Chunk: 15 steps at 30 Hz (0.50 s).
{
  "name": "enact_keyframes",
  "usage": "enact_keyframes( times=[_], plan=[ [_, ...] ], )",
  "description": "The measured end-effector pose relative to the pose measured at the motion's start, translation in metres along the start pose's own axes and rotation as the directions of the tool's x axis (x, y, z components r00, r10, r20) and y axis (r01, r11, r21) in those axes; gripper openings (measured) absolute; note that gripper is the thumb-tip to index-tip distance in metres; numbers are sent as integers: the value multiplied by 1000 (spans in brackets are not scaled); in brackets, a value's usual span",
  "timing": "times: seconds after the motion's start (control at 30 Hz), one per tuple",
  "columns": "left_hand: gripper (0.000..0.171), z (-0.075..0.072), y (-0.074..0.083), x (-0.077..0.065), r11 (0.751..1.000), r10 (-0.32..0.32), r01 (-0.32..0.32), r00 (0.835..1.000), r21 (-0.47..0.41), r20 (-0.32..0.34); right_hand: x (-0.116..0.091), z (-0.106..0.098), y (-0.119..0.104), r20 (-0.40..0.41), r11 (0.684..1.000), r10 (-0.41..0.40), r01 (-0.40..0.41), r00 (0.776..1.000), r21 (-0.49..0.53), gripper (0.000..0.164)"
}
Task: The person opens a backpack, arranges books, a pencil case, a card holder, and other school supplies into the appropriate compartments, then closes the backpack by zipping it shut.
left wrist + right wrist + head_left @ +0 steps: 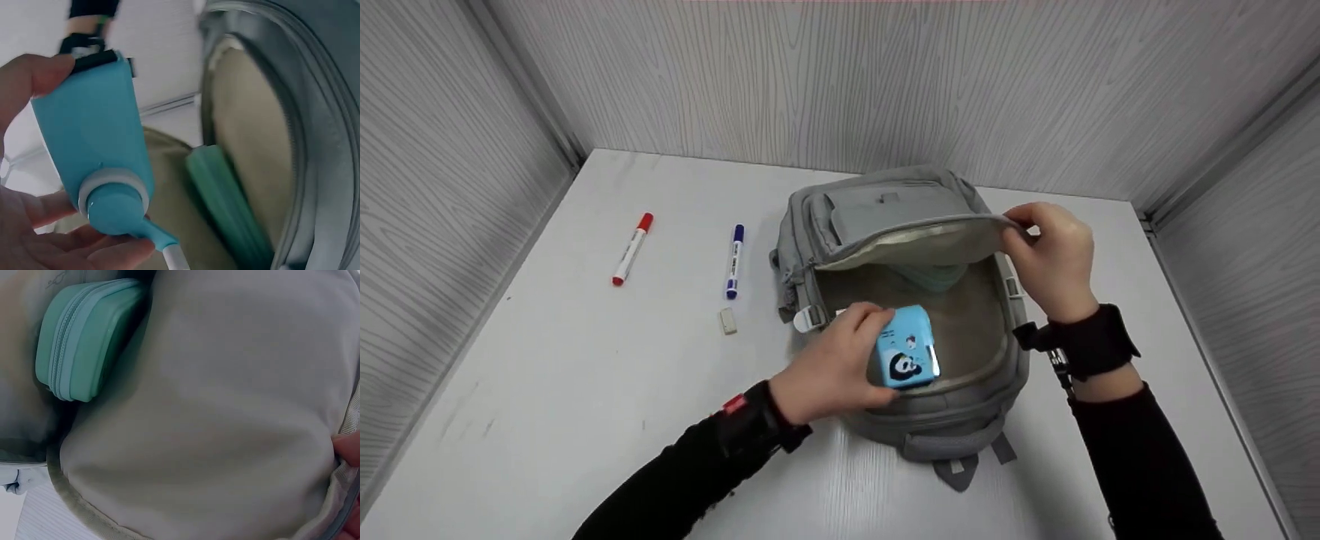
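My left hand (840, 367) grips a light blue crank pencil sharpener (907, 349) with a panda print, thumb on one side and fingers on the other. In the left wrist view its round hub and crank arm (154, 233) face the camera. The sharpener is over the opening of a grey backpack (960, 424) lying on the table. My right hand (1057, 255) pinches the edge of the backpack's front flap (937, 236) and holds it raised. Inside the bag sits a green zipped case (84, 343), partly hidden by the flap in the head view.
Left of the backpack, a red marker (632, 250), a blue marker (735, 262) and a small eraser (727, 321) lie on the white table (585, 390). Wood-grain panels (810, 82) stand behind the table and at both sides.
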<state>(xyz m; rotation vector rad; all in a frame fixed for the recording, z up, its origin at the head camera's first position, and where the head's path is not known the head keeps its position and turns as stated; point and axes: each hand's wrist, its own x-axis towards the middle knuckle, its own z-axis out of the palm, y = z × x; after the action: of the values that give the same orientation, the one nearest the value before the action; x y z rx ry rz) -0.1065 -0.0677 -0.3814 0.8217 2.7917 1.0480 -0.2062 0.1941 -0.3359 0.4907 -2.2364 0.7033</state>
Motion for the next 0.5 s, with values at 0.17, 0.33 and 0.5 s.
enact_keyframes(
  times=[0.17,0.33,0.5],
  plan=[
    [82,18,-12,45,983,-156,157,988,94,-21,-2,2,0,-5,1000,-4,4,1000,3,6],
    [83,32,-26,70,949,-246,253,968,188,-58,-5,1,-1,-7,1000,-17,17,1000,7,7],
    [81,41,-34,85,928,-283,298,954,222,-97,-7,-1,-3,-17,1000,-17,17,1000,6,7]
  ],
)
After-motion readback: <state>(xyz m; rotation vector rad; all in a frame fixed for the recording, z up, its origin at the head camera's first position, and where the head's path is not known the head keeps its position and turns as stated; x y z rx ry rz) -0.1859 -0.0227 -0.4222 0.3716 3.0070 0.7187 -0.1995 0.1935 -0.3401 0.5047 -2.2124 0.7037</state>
